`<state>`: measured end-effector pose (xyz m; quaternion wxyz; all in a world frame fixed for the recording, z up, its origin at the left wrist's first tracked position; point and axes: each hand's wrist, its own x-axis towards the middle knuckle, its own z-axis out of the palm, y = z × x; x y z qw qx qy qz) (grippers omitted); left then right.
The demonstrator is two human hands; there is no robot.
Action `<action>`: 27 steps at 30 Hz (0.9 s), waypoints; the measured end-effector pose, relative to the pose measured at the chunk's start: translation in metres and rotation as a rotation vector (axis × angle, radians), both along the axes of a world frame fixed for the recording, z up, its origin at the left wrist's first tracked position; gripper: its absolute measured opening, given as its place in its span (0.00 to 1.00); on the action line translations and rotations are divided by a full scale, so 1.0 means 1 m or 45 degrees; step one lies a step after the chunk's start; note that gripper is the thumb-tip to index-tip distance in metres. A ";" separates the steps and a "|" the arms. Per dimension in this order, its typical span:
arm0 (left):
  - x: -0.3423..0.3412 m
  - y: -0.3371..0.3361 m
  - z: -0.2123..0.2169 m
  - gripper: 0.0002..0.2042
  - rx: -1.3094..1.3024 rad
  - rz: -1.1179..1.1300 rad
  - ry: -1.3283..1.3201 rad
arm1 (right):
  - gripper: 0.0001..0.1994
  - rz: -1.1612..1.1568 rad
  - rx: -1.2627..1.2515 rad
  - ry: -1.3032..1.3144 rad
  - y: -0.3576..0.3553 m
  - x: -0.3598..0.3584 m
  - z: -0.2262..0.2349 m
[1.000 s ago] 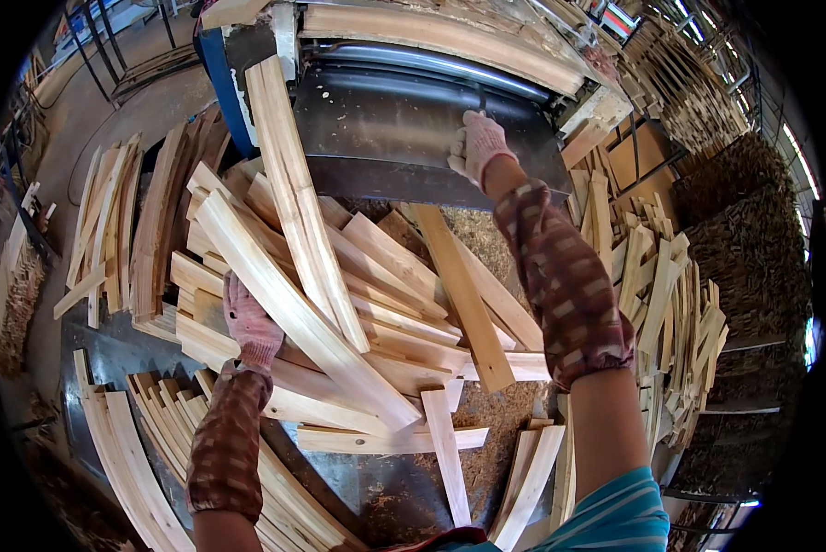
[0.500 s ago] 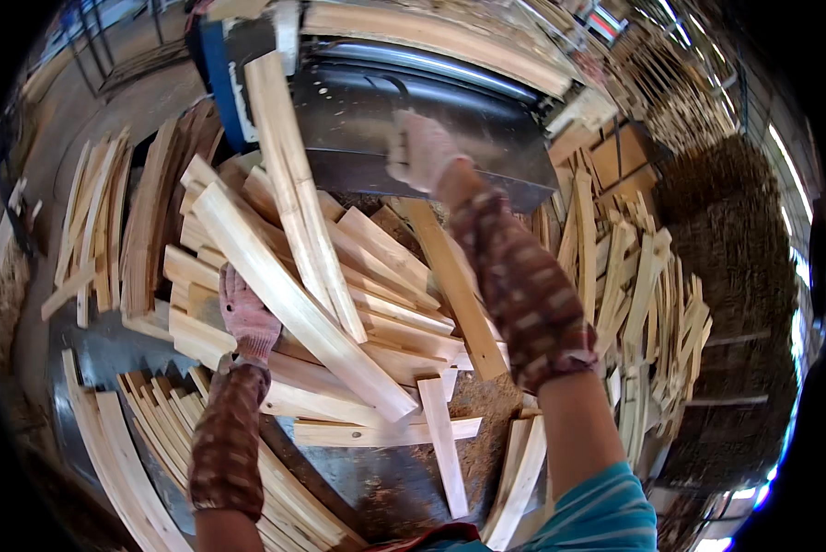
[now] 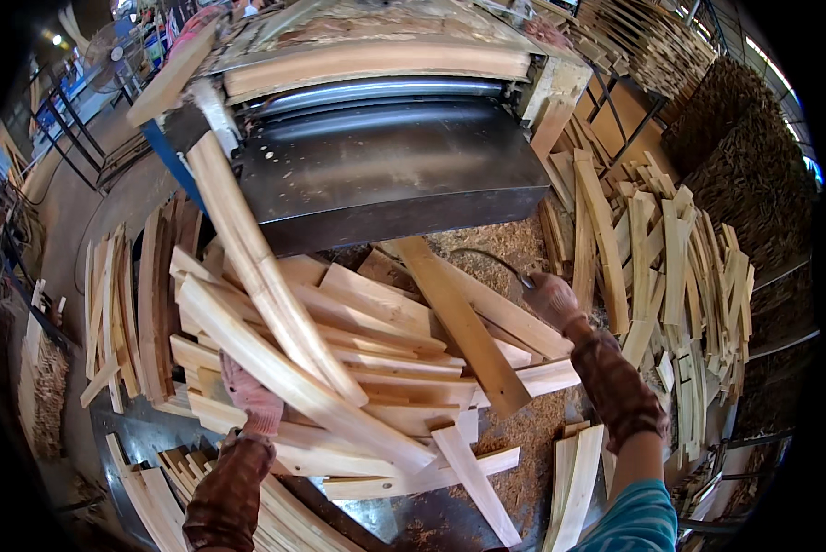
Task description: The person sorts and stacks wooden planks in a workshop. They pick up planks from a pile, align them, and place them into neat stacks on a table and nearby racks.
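Observation:
My left hand (image 3: 253,394), in a pale pinkish work glove, lies with outstretched fingers on the heap of planks, against the lower left edge of a long pale board (image 3: 293,373). My gloved right hand (image 3: 553,300) is closed around the end of a thin, dark, curved rod (image 3: 488,257); its exact kind is unclear. The rod reaches left over sawdust, above the right part of the heap. Between my hands lie a narrow two-piece plank (image 3: 270,276), slanting up to the machine, and a browner board (image 3: 463,322) with a small hole near its lower end.
Ahead stands a planing machine with a dark metal bed (image 3: 404,166) and a shiny roller (image 3: 376,92). Stacked slats (image 3: 680,267) rise at the right, more planks (image 3: 155,294) at the left. Sawdust (image 3: 523,460) covers part of the metal table. Curved strips (image 3: 288,515) lie near me.
My right hand has come back from over the machine bed, down and to the right. My left hand stays by the long pale board. The view has tilted up, showing more of the machine.

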<state>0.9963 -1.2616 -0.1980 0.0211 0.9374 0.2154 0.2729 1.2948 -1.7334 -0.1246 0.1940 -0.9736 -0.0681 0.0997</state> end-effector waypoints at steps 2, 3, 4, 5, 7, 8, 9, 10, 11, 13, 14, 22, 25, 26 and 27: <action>0.007 -0.008 0.005 0.38 -0.374 0.042 -0.144 | 0.14 -0.059 -0.016 0.012 -0.002 0.061 -0.032; 0.020 -0.018 0.008 0.38 -0.659 0.064 -0.327 | 0.16 -0.113 0.056 0.029 -0.011 0.091 -0.063; 0.015 -0.014 0.002 0.38 -0.566 0.070 -0.292 | 0.19 -0.143 0.130 0.061 -0.017 0.108 -0.085; 0.010 -0.006 -0.002 0.30 -0.507 0.002 -0.324 | 0.20 -0.083 0.187 0.064 -0.015 0.118 -0.096; 0.004 0.001 -0.013 0.22 -0.622 -0.010 -0.408 | 0.20 -0.034 0.257 0.059 -0.015 0.131 -0.109; 0.001 0.003 -0.017 0.22 -0.790 0.058 -0.456 | 0.20 -0.031 0.270 0.063 -0.007 0.135 -0.110; 0.003 0.009 -0.021 0.21 -1.275 -0.015 -0.727 | 0.18 -0.087 0.232 0.076 -0.001 0.136 -0.111; 0.003 0.006 -0.019 0.20 -1.412 -0.047 -0.811 | 0.16 -0.147 0.186 0.108 0.003 0.131 -0.109; 0.002 0.001 -0.013 0.20 -1.552 -0.087 -0.880 | 0.18 -0.031 0.521 0.186 0.000 0.123 -0.110; 0.001 -0.007 0.000 0.19 -1.841 -0.165 -1.006 | 0.15 -0.241 0.761 0.360 0.021 0.123 -0.090; -0.010 -0.003 -0.004 0.19 -1.754 -0.116 -0.936 | 0.14 -0.355 0.877 0.442 0.029 0.130 -0.085; -0.008 0.010 -0.013 0.21 -1.092 -0.055 -0.595 | 0.24 0.590 -0.111 -0.244 0.092 0.186 -0.131; 0.008 0.000 -0.007 0.23 -1.715 -0.174 -0.801 | 0.27 0.527 0.128 -0.066 0.102 0.193 -0.150; 0.008 -0.003 -0.003 0.23 -1.808 -0.178 -0.825 | 0.28 0.539 0.118 -0.014 0.111 0.189 -0.151; 0.008 0.000 -0.010 0.23 -1.857 -0.206 -0.882 | 0.28 0.568 -0.025 0.006 0.122 0.182 -0.153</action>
